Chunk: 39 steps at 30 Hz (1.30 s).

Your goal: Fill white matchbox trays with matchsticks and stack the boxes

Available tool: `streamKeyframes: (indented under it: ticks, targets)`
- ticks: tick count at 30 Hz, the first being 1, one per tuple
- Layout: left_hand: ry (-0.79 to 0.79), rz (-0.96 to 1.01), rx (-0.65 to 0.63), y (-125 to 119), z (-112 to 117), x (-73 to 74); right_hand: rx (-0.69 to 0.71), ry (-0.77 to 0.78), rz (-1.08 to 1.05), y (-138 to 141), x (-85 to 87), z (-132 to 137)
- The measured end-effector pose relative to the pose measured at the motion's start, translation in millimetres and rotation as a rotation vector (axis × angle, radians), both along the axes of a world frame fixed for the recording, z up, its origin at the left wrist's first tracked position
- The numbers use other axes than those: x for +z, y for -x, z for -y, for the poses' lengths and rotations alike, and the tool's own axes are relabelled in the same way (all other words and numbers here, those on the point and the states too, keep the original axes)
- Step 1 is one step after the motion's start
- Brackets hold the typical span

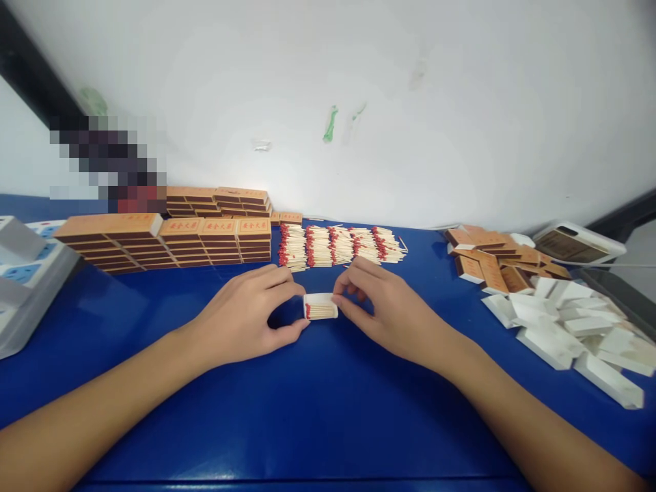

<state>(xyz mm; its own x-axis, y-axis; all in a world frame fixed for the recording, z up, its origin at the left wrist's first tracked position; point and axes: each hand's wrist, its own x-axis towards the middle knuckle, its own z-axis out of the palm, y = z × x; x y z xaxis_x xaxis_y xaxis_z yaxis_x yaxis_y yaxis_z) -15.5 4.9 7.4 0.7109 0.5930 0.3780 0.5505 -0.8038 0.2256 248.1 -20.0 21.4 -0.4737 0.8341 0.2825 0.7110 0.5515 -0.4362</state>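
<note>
A small white matchbox tray (320,307) filled with red-tipped matches lies on the blue table (328,410) between my hands. My left hand (246,314) pinches its left end with thumb and forefinger. My right hand (384,307) pinches its right end, fingers curled. Just behind the tray lies a row of loose match bundles (341,244).
Stacks of orange matchboxes (169,239) stand at the back left. A heap of orange sleeves (492,260) and empty white trays (568,321) lies at the right. A white power strip (25,273) sits at the left edge, and a white wall rises behind.
</note>
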Motion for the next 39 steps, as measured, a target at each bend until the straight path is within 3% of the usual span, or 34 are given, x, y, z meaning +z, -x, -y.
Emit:
streamKeyframes:
  ticks: [6,13,22,28,32,39]
  targets:
    - [0.015,0.001,-0.016,0,0,0.4,-0.242,-0.079,0.03,-26,-13.5,-25]
    - [0.01,0.001,-0.003,0,0,1.1,-0.274,-0.032,0.072,-38,-30.7,-41]
    - [0.018,-0.005,-0.006,-1,0,1.2,-0.166,-0.044,0.069,-42,-27.7,-44]
    - [-0.002,0.003,-0.003,-2,1,0.1,-0.021,0.022,-0.029,-6,-6.3,-14]
    - [0.008,0.006,-0.008,-2,3,-0.9,0.031,0.039,0.053,13,-2.3,3]
    - [0.0,0.005,-0.005,-2,2,-0.7,0.038,0.054,0.003,3,-0.8,-2]
